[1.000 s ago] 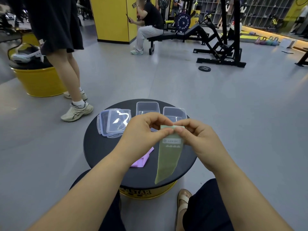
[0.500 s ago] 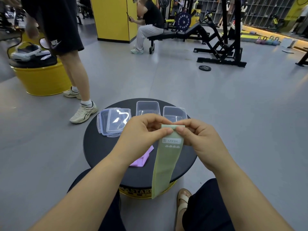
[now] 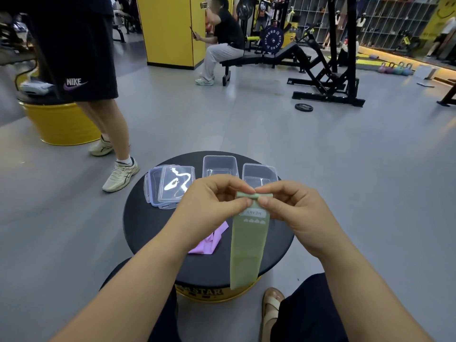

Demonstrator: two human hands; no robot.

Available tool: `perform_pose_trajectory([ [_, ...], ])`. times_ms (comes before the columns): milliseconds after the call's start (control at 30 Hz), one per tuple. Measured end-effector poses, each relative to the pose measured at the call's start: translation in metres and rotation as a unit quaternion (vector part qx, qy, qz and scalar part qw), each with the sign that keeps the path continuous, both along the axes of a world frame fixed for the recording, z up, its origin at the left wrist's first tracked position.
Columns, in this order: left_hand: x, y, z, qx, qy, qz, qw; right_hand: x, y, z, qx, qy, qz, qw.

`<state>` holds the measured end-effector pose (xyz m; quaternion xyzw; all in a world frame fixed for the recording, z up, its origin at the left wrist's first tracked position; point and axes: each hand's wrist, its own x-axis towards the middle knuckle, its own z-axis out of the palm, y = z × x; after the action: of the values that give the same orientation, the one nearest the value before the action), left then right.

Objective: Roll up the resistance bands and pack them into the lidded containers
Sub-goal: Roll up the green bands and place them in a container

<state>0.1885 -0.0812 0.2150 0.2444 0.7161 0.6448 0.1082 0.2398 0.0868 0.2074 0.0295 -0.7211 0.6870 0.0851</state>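
Left hand [image 3: 212, 206] and right hand [image 3: 293, 208] pinch the green band's [image 3: 248, 248] first roll; purple band [image 3: 209, 243] lies unrolled on the desk [image 3: 138, 218], both far containers [image 3: 220, 166] empty.

1. The purple band [image 3: 209, 243] lies partly under the left hand [image 3: 209, 206], so its full shape is hidden
2. Both hands cover the near walls of the middle container [image 3: 219, 166] and the right container [image 3: 259, 172]
3. The fingers [image 3: 265, 199] cover the ends of the roll on the green band [image 3: 248, 248]; the number of turns cannot be told
4. How many lids [image 3: 170, 186] are stacked is unclear
5. The top edge cuts off the standing person [image 3: 81, 58]
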Motion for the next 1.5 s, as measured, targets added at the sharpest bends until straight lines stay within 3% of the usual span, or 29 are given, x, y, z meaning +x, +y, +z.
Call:
perform_pose_trajectory([
  [367, 0.001, -0.001, 0.001, -0.013, 0.037, 0.024, 0.999, 0.004, -0.005, 0.002, 0.046, 0.049, -0.029, 0.997],
  [567, 0.003, 0.001, 0.0, 0.005, 0.043, 0.039, 0.998, 0.006, -0.007, 0.002, 0.026, 0.025, -0.004, 0.999],
  [733, 0.004, 0.002, 0.001, 0.008, 0.046, 0.044, 0.998, 0.005, -0.009, -0.001, 0.024, -0.003, -0.051, 0.998],
  [1067, 0.007, 0.003, -0.004, 0.017, -0.022, 0.049, 0.998, 0.004, -0.01, -0.001, -0.014, 0.031, -0.087, 0.996],
  [1500, 0.009, 0.002, 0.0, 0.039, -0.015, 0.044, 0.998, 0.006, -0.007, -0.004, -0.024, 0.022, -0.062, 0.998],
])
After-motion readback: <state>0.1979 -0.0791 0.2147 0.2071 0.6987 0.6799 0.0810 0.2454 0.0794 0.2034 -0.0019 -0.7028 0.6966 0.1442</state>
